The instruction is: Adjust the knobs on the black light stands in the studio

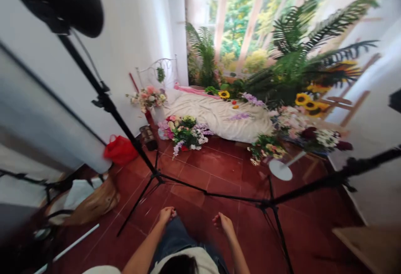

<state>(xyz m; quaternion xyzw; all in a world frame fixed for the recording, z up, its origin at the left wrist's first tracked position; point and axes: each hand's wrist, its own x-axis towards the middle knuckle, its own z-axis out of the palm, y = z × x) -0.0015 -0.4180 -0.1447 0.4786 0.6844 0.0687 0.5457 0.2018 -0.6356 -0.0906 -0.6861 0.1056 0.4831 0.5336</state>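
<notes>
The fingers of the left hand are curled inward, though how tightly cannot be told; those of the right hand are loosely bent and partly open, and the right looks free of any object. Both forearms angle forward and inward, the two hands held well apart at nearly the same height, the left over one leg of the jeans.

Two black stands are the nearest things ahead of the fingers: the left stand rises ahead and to the left, carrying one rounded black head; the right stand leans off to the right. Their legs run almost in line across the space just beyond the fingers.

Farther ahead lies one bed under cream cloth, with one bunch of flowers before its front edge. One red bag is ahead-left of the fingers, one round white base ahead-right. Bare tiled floor lies between the hands; more opens beyond the legs, up to the bed's front edge.
</notes>
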